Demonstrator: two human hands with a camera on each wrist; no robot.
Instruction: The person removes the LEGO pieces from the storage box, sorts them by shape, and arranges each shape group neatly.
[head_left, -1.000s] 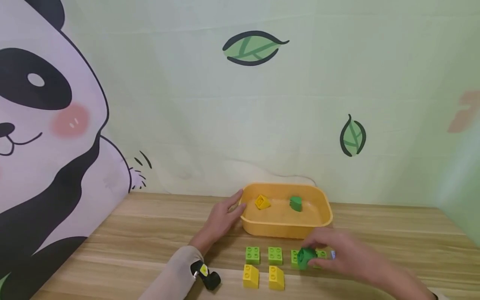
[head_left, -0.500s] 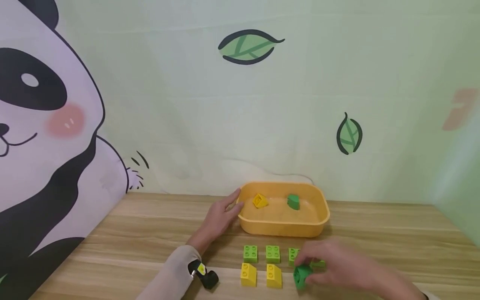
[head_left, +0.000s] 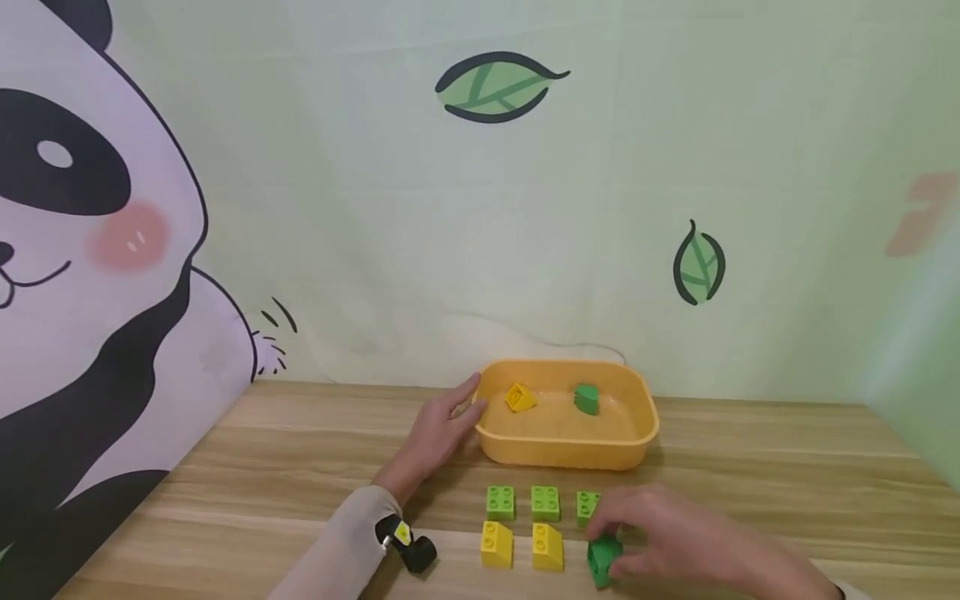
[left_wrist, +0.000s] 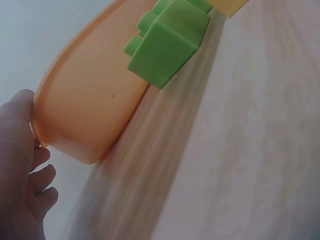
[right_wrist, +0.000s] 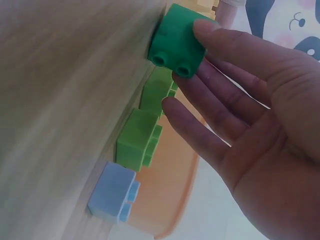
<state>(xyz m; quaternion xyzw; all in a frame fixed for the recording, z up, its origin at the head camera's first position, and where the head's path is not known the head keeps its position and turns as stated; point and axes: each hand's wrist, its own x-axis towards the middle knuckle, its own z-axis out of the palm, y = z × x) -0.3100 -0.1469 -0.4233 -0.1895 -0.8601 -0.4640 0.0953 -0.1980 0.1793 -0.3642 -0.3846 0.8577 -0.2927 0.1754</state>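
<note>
My right hand (head_left: 660,533) pinches a dark green toy building block (right_wrist: 176,40) between thumb and fingers, low over the table, to the right of two yellow sloped blocks (head_left: 497,545). In the right wrist view two of the block's studs show. My left hand (head_left: 438,429) rests against the left end of an orange plastic tub (head_left: 566,454), its fingers at the rim. Inside the tub lie a yellow block (head_left: 519,398) and a dark green block (head_left: 587,399).
Light green blocks (head_left: 500,503) stand in a row before the tub, partly hidden by my right hand. A light blue block (right_wrist: 112,192) ends that row in the right wrist view. Behind the wooden table (head_left: 750,450) hangs a pale green cloth (head_left: 337,208) with a panda print.
My right hand has brought the dark green block from over the light green row toward me, down beside the yellow blocks. The left hand stays at the tub.
</note>
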